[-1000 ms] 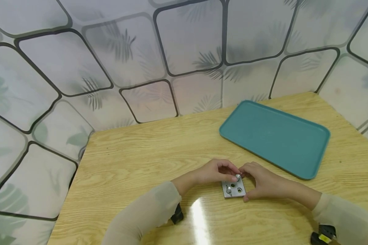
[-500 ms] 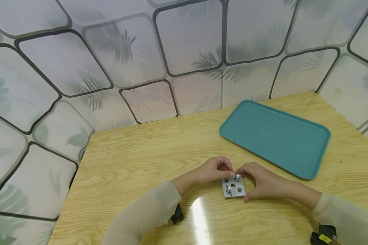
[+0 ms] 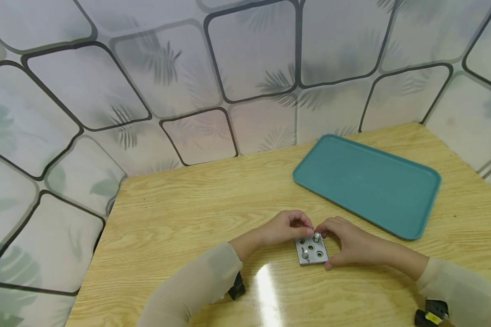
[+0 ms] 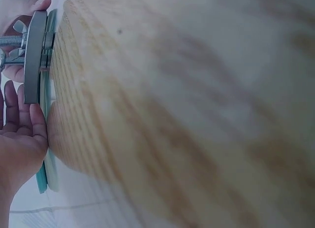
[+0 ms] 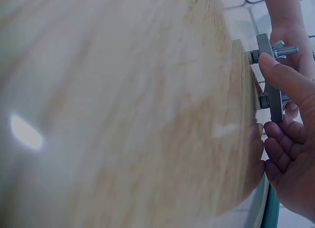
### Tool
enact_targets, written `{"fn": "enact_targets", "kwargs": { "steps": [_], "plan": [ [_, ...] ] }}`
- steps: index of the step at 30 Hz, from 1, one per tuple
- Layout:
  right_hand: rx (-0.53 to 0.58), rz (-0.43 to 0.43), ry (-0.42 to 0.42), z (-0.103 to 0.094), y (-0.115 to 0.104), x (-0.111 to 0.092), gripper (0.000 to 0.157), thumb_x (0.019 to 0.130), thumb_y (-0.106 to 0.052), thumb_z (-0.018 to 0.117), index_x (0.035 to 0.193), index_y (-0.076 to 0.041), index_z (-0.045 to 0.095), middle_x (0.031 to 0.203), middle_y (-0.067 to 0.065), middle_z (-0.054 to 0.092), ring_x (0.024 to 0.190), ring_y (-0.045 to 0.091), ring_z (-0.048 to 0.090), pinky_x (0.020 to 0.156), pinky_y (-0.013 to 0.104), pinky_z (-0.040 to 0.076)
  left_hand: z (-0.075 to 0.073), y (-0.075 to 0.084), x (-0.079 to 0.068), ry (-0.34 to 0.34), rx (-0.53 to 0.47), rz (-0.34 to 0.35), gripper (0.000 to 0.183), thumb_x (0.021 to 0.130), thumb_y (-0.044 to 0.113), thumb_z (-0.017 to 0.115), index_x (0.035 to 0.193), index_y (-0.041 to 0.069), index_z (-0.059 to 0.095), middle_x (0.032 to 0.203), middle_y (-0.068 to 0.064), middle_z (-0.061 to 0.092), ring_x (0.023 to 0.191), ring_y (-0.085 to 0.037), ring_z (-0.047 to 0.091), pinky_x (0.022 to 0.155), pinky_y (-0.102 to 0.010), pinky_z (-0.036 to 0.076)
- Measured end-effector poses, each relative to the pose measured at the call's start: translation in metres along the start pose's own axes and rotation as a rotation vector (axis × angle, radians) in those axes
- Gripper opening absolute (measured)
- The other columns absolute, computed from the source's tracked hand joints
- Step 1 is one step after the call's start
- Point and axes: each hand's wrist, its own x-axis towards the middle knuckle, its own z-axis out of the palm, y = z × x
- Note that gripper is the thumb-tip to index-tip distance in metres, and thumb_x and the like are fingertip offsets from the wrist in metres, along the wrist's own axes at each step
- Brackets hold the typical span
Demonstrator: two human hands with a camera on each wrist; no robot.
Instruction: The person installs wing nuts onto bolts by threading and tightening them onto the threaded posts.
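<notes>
1. Holding the metal plate [image 3: 312, 260] by its edges, your right hand [image 3: 352, 243] keeps its thumb at the near corner and its other fingers by the far side.
2. Your left hand [image 3: 284, 227] has thumb and forefinger close together at the far bolt [image 3: 317, 237]; whether they pinch anything there, you cannot tell.
3. The plate sits over the tabletop [image 3: 188, 209], bolt heads [image 5: 264, 101] beneath it, nearer you than the teal tray [image 3: 368, 186].
4. The nearer bolt [image 3: 305, 253] carries a wing nut [image 4: 20, 26].

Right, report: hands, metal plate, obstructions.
Left hand at far bolt; right hand gripping metal plate by edges. Near bolt untouched. Teal tray beyond, out of the way.
</notes>
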Motion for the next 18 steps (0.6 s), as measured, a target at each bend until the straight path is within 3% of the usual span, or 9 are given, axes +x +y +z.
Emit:
{"fn": "enact_targets", "kwargs": {
  "steps": [5, 12, 18],
  "plan": [
    [-0.018, -0.009, 0.013, 0.0015, 0.0006, -0.0001, 0.069, 0.065, -0.048, 0.083, 0.113, -0.006, 0.057, 0.107, -0.001, 0.057, 0.096, 0.013, 0.049, 0.082, 0.03, 0.045, -0.0001, 0.0001, -0.0013, -0.001, 0.002, -0.003, 0.015, 0.091, 0.011, 0.062, 0.1, -0.001, 0.06, 0.088, 0.002, 0.06, 0.078, -0.002, 0.053, 0.07, -0.015, 0.044],
    [-0.055, 0.006, 0.012, 0.0037, 0.0021, 0.001, 0.07, 0.064, -0.05, 0.083, 0.115, -0.008, 0.058, 0.106, -0.007, 0.057, 0.1, 0.014, 0.05, 0.086, 0.035, 0.044, -0.0011, 0.0013, -0.0037, -0.074, -0.024, 0.054, 0.023, 0.09, 0.005, 0.063, 0.112, -0.002, 0.061, 0.11, -0.014, 0.064, 0.092, -0.002, 0.058, 0.084, -0.018, 0.047],
    [-0.053, -0.007, 0.014, 0.0003, 0.0014, 0.0018, 0.071, 0.064, -0.049, 0.083, 0.114, -0.006, 0.057, 0.104, -0.005, 0.057, 0.098, 0.016, 0.05, 0.084, 0.035, 0.045, -0.0028, 0.0031, -0.0054, -0.127, 0.063, 0.08, 0.032, 0.086, 0.007, 0.068, 0.117, 0.005, 0.06, 0.118, -0.009, 0.061, 0.098, 0.001, 0.055, 0.09, -0.02, 0.044]
  ]
}}
